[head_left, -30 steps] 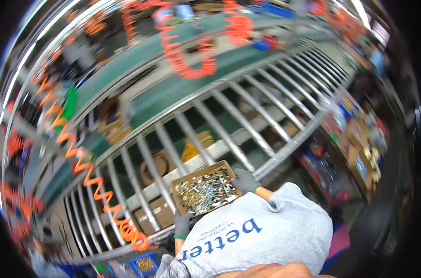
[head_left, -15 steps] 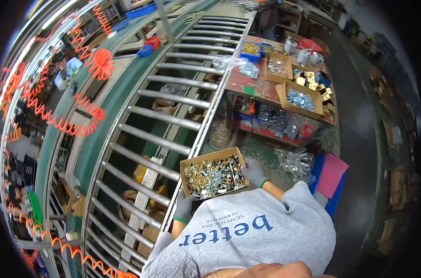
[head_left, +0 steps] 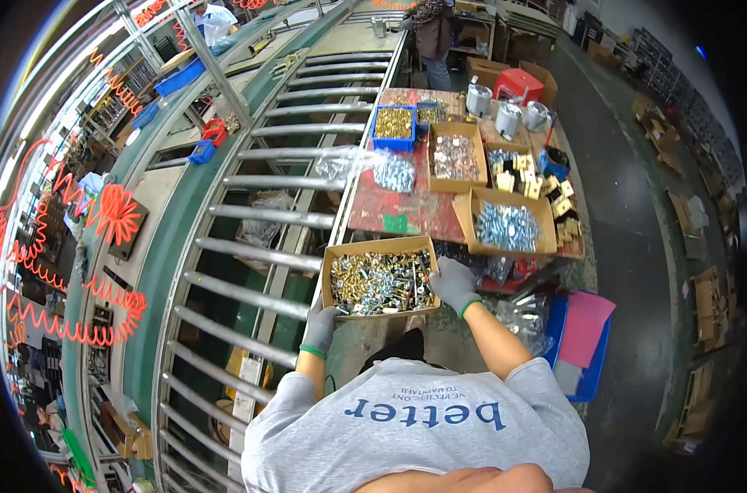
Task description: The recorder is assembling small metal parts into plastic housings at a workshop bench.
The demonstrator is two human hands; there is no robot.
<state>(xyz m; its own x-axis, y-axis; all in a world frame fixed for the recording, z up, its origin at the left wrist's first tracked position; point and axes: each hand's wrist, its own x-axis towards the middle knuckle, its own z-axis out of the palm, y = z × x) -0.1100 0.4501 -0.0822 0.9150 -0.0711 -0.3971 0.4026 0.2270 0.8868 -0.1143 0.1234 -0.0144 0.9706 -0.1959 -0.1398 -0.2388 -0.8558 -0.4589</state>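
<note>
An open cardboard box of mixed screws is held out in front of me, close to the roller conveyor's right rail. The screws are brass, silver and black, with small white pieces among them. My left hand, in a grey glove with a green cuff, grips the box's near left corner. On the right side wall, my right hand is closed in a matching glove. Beyond the box stands a red-topped table. Its nearest box holds silver screws.
A roller conveyor runs along my left. On the table are a blue bin of brass parts, a box of copper-coloured parts and grey metal canisters. A blue crate stands at lower right. People are farther off.
My view has shifted forward, and the table now appears nearer and larger. The box has come up to the table's near edge, still held in both hands.
</note>
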